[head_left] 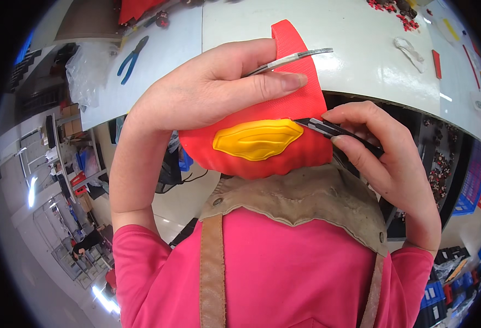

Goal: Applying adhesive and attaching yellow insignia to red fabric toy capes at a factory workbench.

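Note:
My left hand is closed on a red textured sheet piece, thumb on top and fingers behind it. Between its thumb and index finger also lies a slim, curved metal tool that looks like tweezers, its tip pointing right. On the red piece sits a yellow raised oval patch with moulded lines. In my right hand is a slim black craft knife, pinched between thumb and fingers. Its dark tip touches or nearly touches the patch's upper right edge. The lower part of the red piece rests against my brown apron.
Blue-handled pliers lie on the white table at the left, near a clear plastic bag. Small red and dark bits, a crumpled white scrap and a red strip are at the right. A blue crate stands lower right.

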The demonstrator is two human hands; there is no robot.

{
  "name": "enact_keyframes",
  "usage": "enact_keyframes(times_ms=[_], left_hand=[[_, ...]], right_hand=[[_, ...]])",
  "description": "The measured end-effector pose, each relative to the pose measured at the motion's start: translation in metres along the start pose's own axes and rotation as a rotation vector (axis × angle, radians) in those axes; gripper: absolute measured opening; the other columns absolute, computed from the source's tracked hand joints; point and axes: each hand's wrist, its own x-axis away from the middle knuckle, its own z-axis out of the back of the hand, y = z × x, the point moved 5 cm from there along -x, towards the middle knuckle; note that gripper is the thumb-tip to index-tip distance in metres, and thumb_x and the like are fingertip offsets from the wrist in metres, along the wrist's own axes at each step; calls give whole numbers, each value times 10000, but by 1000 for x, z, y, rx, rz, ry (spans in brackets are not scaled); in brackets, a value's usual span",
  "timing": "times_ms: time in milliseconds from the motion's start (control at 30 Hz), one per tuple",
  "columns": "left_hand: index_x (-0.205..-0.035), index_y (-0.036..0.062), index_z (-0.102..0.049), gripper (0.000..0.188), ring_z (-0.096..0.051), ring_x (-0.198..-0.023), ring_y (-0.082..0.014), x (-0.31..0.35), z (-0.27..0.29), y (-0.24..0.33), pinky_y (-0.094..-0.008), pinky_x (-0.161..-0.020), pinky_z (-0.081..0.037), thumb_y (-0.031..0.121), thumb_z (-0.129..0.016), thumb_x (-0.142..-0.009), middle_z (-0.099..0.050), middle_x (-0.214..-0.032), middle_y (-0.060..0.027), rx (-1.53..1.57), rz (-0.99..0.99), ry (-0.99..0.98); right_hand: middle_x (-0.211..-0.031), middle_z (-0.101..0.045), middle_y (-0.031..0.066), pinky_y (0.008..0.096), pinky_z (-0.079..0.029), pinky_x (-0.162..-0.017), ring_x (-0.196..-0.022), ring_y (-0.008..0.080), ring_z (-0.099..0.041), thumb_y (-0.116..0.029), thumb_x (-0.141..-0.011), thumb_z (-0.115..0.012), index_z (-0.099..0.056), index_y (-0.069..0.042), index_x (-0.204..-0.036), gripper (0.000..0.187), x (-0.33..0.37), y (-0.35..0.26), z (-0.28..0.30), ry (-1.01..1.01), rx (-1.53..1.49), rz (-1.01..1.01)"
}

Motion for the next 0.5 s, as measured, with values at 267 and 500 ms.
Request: enact_keyframes(times_ms=[267, 500], left_hand=[[-1182, -13, -550, 326, -591, -978, -98, 1, -3, 1, -254, -867, -477, 209, -588, -947, -634, -1046, -48, 64, 5, 4], [-1182, -14, -555, 316, -591, -974, -96, 0, -4, 3, -251, -864, -477, 198, -582, -950, -635, -1044, -50, 35, -6, 14]], right_hand=[[-966, -587, 14, 167, -431, -671, -763, 25, -516, -2, -895, -574, -561, 3, -1146, 251, 0, 5, 0, -79, -144, -106], [-962, -587, 14, 165, -424, -658, -748, 25, -506, -7, -897, -571, -561, -3, -1150, 253, 0, 4, 2, -71, -105, -98]])
